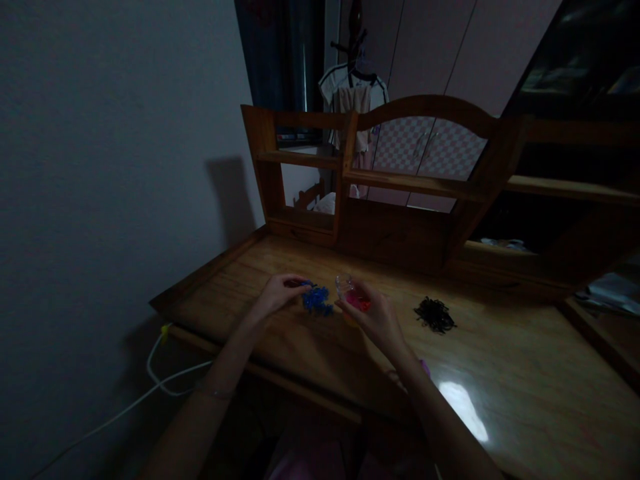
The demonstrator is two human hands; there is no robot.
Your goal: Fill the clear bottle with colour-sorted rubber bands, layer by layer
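Note:
On the wooden desk lies a loose pile of small blue pieces, which look like little elastic bands. My left hand is at the pile's left edge, thumb and fingers pinched together with some blue showing at the tips. In my right hand is a small transparent container, tilted, its mouth toward the upper left. Pink and red bits show inside it, partly covered by my fingers. Farther right sits a pile of small black bands, apart from both hands.
A wooden shelf unit with open compartments stands along the desk's back. The wall borders the left side. A white cable hangs by the desk's front left edge. Light glares off the desktop at the right. The room is dim.

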